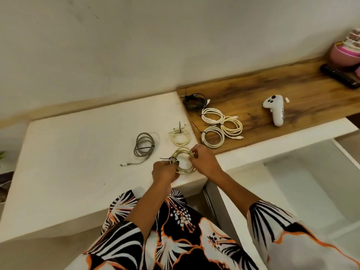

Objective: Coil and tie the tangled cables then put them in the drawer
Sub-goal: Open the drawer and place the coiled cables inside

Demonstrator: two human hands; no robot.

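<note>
Just below the middle of the frame both hands hold one pale coiled cable [184, 161] over the near edge of the white surface [78, 152]. The left hand [165, 171] has its grip closed on the coil's left side, fingers curled round the strands where a black tie [169, 158] crosses them, the tie's loose end sticking out to the left. The right hand [204, 161] pinches the coil's right side with curled fingers, its grip likewise closed on the cable.

Above the hands, still on the white surface, lies a small cream coil [179, 135] with a black tie standing up from it. To its left lies a grey coil [143, 145], tied with a black band, its plug end trailing toward the lower left.

To the right of centre the white surface meets a wooden surface [292, 90]. On it, near the join, lie four more coils: a black coil [194, 101] uppermost, then three white coils [212, 115] [231, 128] [212, 137] clustered just below it, touching or nearly touching one another. Further right on the wood lies a white handheld controller [274, 110], with a small white piece [287, 99] just beside its top. At the upper right edge of the frame sit a dark remote [341, 76] and pink containers [344, 55], partly cut off.

The lower part of the frame shows floral-print sleeves [272, 230] and clothing
</note>
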